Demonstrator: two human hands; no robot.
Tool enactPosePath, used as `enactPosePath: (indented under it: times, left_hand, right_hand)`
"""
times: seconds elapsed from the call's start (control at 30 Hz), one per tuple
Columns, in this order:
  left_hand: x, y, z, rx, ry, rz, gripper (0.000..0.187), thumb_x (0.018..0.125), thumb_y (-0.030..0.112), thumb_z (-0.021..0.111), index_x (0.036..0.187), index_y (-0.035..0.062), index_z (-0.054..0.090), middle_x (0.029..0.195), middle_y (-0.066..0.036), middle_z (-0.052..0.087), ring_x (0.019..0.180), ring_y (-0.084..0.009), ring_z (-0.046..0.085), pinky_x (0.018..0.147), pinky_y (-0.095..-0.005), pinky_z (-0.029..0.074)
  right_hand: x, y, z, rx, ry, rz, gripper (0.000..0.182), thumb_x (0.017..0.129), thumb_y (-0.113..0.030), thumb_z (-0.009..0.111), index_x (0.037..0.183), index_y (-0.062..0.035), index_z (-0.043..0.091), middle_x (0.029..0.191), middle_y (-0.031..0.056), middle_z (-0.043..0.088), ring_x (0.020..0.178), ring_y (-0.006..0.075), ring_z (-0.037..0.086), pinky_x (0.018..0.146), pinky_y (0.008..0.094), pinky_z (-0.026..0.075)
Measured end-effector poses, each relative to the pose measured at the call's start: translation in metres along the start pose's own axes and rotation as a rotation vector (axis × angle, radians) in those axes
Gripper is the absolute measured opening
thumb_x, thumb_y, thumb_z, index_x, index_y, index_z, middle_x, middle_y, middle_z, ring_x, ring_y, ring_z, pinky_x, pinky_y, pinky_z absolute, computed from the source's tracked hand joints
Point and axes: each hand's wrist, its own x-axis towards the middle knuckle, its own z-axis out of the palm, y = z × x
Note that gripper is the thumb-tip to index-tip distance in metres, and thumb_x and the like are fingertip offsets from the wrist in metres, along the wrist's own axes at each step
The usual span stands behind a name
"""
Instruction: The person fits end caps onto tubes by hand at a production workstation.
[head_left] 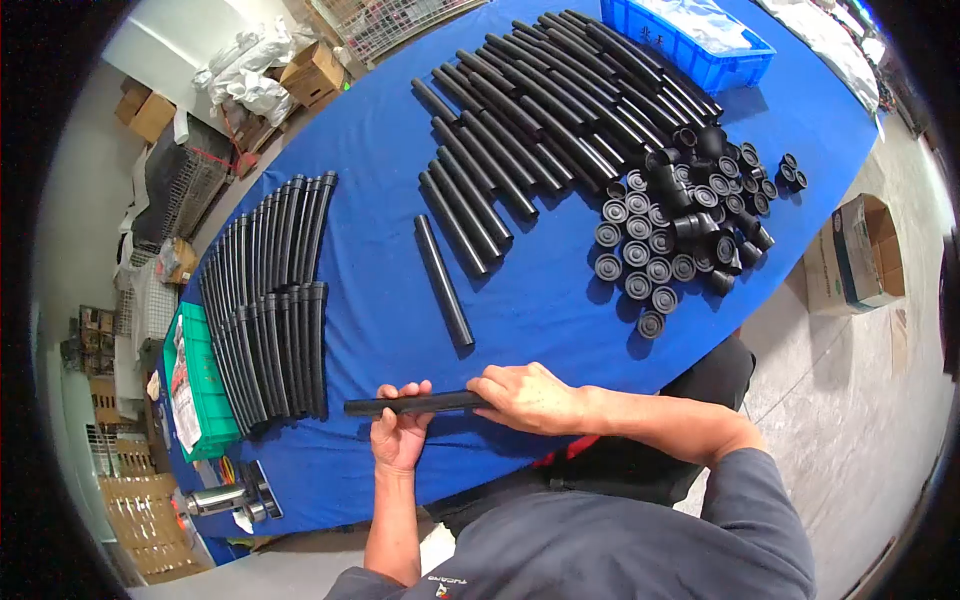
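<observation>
A black tube (440,402) lies level across both my hands near the front edge of the table. The fingers of my left hand (400,432) curl around it toward its left end. My right hand (530,398) is closed over the tube's right end, which its fingers hide. Just beyond my hands, a single black tube (443,280) rests apart on the cloth. Many loose black tubes (540,110) lie in slanted rows farther back. To the right is a heap of round black end caps (637,228). Capped tubes (270,340) are lined up in two rows at the left.
Blue cloth (370,250) covers the table. A green bin (207,385) stands at its left edge, with a metal tape dispenser-like device (225,499) nearby. A blue crate (690,45) sits at the back right. On the floor at right is an open cardboard box (858,255).
</observation>
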Motion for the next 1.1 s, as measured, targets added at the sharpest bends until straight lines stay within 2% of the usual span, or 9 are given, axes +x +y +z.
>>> enactPosePath:
  times: [0.1,0.6,0.7,0.8,0.83,0.93,0.97,1.07,1.1]
  left_hand:
    - [0.000,0.000,-0.010,0.022,-0.040,0.009,0.029,0.095,0.011,0.071,0.121,0.0066,0.057,0.129,-0.020,0.065,0.133,-0.0387,0.055,0.109,-0.0557,0.051]
    - [-0.002,0.000,-0.009,0.003,-0.003,0.020,0.028,0.093,0.009,0.073,0.116,0.0043,0.057,0.127,-0.022,0.065,0.133,-0.0401,0.055,0.108,-0.0575,0.051]
    - [-0.002,0.001,-0.009,-0.010,-0.022,0.006,0.027,0.093,0.008,0.072,0.116,0.0041,0.058,0.129,-0.022,0.064,0.135,-0.0394,0.053,0.109,-0.0574,0.050]
    - [-0.001,0.000,-0.007,-0.021,-0.012,-0.007,0.027,0.094,0.007,0.071,0.117,0.0041,0.058,0.129,-0.022,0.064,0.136,-0.0390,0.053,0.110,-0.0574,0.049]
    - [0.000,0.000,-0.004,-0.027,0.019,-0.015,0.028,0.094,0.007,0.071,0.118,0.0041,0.057,0.129,-0.022,0.064,0.136,-0.0389,0.053,0.110,-0.0575,0.049]
    - [0.000,0.001,-0.007,-0.045,0.034,-0.017,0.029,0.095,0.009,0.070,0.120,0.0043,0.057,0.131,-0.021,0.063,0.135,-0.0385,0.053,0.110,-0.0572,0.049]
    - [0.000,0.000,-0.009,-0.052,0.028,-0.013,0.029,0.095,0.009,0.070,0.121,0.0044,0.057,0.132,-0.020,0.063,0.135,-0.0383,0.053,0.110,-0.0570,0.049]
    - [0.000,0.000,-0.012,-0.024,-0.035,-0.014,0.030,0.097,0.011,0.069,0.123,0.0046,0.056,0.133,-0.021,0.063,0.135,-0.0383,0.053,0.110,-0.0564,0.050]
    - [0.000,0.000,-0.010,-0.015,-0.033,-0.016,0.030,0.097,0.011,0.069,0.123,0.0046,0.056,0.133,-0.020,0.063,0.135,-0.0384,0.053,0.110,-0.0562,0.050]
  right_hand:
    - [-0.001,0.000,0.005,0.001,0.013,-0.005,0.029,0.091,-0.022,0.071,0.104,-0.0023,0.054,0.087,0.0175,0.060,0.073,0.0400,0.066,0.061,0.0505,0.054]
    - [0.002,-0.002,-0.002,0.025,-0.006,0.031,0.030,0.091,-0.024,0.071,0.103,-0.0014,0.056,0.089,0.0190,0.063,0.076,0.0423,0.066,0.066,0.0521,0.053]
    - [0.004,0.002,-0.009,0.201,-0.017,0.067,0.033,0.090,-0.026,0.073,0.104,0.0006,0.059,0.091,0.0199,0.066,0.079,0.0428,0.066,0.070,0.0513,0.053]
    - [0.006,-0.002,-0.018,0.350,-0.141,0.263,0.035,0.089,-0.027,0.074,0.106,0.0017,0.061,0.093,0.0196,0.067,0.084,0.0421,0.067,0.072,0.0507,0.054]
    - [0.002,0.001,-0.008,0.277,-0.047,0.151,0.034,0.089,-0.026,0.073,0.105,0.0020,0.061,0.092,0.0194,0.068,0.086,0.0415,0.068,0.074,0.0513,0.054]
    - [0.000,-0.003,-0.003,-0.043,0.008,-0.021,0.034,0.090,-0.027,0.073,0.105,0.0026,0.062,0.089,0.0196,0.069,0.084,0.0396,0.069,0.071,0.0500,0.055]
    - [-0.001,-0.004,-0.004,-0.095,0.006,-0.050,0.034,0.090,-0.026,0.072,0.105,0.0028,0.064,0.088,0.0197,0.069,0.083,0.0358,0.070,0.065,0.0469,0.056]
    - [0.002,-0.002,-0.010,0.232,-0.025,0.086,0.035,0.090,-0.027,0.073,0.106,0.0027,0.065,0.091,0.0205,0.070,0.086,0.0355,0.071,0.066,0.0462,0.056]
    - [0.007,-0.005,-0.020,0.322,-0.139,0.239,0.036,0.090,-0.028,0.073,0.106,0.0029,0.066,0.093,0.0216,0.070,0.087,0.0367,0.070,0.070,0.0468,0.056]
